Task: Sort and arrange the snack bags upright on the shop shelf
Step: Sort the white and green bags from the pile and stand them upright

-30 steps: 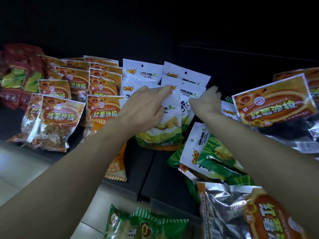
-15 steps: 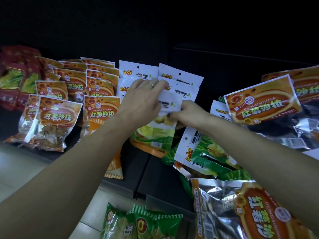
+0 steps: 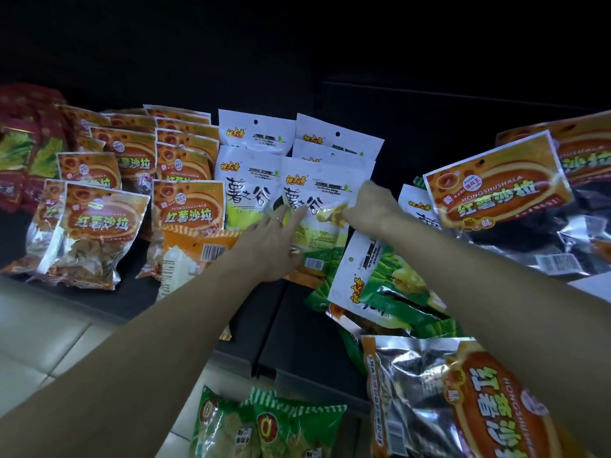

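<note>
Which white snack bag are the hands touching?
The front white-and-green plastic snack bag in the right-hand stack: the left hand presses its front and the right hand grips its right edge. The other white bags stand untouched.

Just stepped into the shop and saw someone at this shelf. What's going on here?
A person is tidying snack bags on a dark shelf. The right hand grips the right edge of a front white and green bag, while the left hand rests flat against its face with straight fingers. Orange bags stand in rows to the left. More bags lie toppled to the right, not yet sorted.
</note>
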{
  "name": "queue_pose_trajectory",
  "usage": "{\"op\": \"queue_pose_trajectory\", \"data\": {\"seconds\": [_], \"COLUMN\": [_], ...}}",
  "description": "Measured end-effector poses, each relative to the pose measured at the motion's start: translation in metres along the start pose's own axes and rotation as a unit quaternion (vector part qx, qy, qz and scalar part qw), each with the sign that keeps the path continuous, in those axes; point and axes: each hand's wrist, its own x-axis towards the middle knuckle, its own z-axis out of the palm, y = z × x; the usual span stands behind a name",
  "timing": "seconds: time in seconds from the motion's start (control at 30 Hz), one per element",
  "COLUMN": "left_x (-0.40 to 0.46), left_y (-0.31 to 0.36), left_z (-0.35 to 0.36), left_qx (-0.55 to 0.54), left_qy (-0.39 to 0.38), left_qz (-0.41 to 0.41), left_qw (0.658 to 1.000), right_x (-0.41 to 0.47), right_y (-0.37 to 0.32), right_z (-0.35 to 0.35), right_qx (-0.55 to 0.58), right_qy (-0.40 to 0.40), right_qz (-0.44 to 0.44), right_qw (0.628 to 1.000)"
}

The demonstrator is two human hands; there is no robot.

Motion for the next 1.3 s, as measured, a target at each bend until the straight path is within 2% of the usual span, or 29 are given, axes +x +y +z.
{"op": "queue_pose_trajectory", "data": {"seconds": [0.1, 0.2, 0.27, 0.3, 0.4, 0.43, 0.5, 0.67, 0.7, 0.8, 0.9, 1.03, 1.07, 1.17, 1.3], "left_x": [0.0, -0.003, -0.006, -0.008, -0.016, -0.017, -0.021, -0.025, -0.025, -0.024, -0.024, -0.023, -0.025, -0.033, -0.045], "left_y": [0.004, 0.013, 0.024, 0.032, 0.054, 0.06, 0.066, 0.072, 0.073, 0.076, 0.076, 0.062, 0.056, 0.038, 0.017], "left_z": [-0.002, -0.01, -0.015, -0.019, -0.029, -0.03, -0.031, -0.041, -0.042, -0.046, -0.057, -0.079, -0.084, -0.097, -0.115], "left_qx": [0.0, -0.014, -0.059, -0.116, -0.305, -0.318, -0.335, -0.465, -0.472, -0.48, -0.529, -0.637, -0.647, -0.628, -0.634], "left_qy": [0.015, 0.093, 0.13, 0.103, -0.099, -0.142, -0.172, -0.157, -0.146, -0.111, -0.068, -0.011, -0.002, 0.009, 0.041], "left_qz": [-0.005, 0.002, 0.003, -0.013, -0.043, -0.023, 0.019, 0.019, 0.019, 0.01, -0.018, -0.073, -0.078, -0.056, -0.037], "left_qw": [1.0, 0.996, 0.99, 0.988, 0.946, 0.937, 0.926, 0.871, 0.869, 0.87, 0.846, 0.767, 0.758, 0.776, 0.771], "right_x": [-0.012, -0.031, -0.038, -0.038, -0.035, -0.033, -0.034, -0.038, -0.04, -0.046, -0.053, -0.059, -0.059, -0.059, -0.061], "right_y": [-0.003, -0.009, -0.006, -0.002, 0.008, 0.014, 0.02, 0.029, 0.03, 0.034, 0.039, 0.041, 0.042, 0.041, 0.025], "right_z": [-0.024, -0.048, -0.053, -0.051, -0.044, -0.045, -0.052, -0.067, -0.069, -0.075, -0.078, -0.081, -0.081, -0.081, -0.082], "right_qx": [-0.072, -0.193, -0.241, -0.245, -0.207, -0.185, -0.149, -0.084, -0.07, -0.048, -0.056, -0.074, -0.081, -0.059, 0.132], "right_qy": [-0.094, -0.209, -0.239, -0.238, -0.187, -0.166, -0.139, -0.07, -0.062, -0.079, -0.089, -0.067, -0.068, -0.083, -0.114], "right_qz": [-0.03, -0.047, -0.05, -0.052, -0.076, -0.072, -0.081, -0.098, -0.103, -0.095, -0.088, -0.072, -0.065, -0.07, -0.096], "right_qw": [0.993, 0.958, 0.939, 0.938, 0.957, 0.966, 0.976, 0.989, 0.99, 0.991, 0.991, 0.992, 0.992, 0.992, 0.98]}}
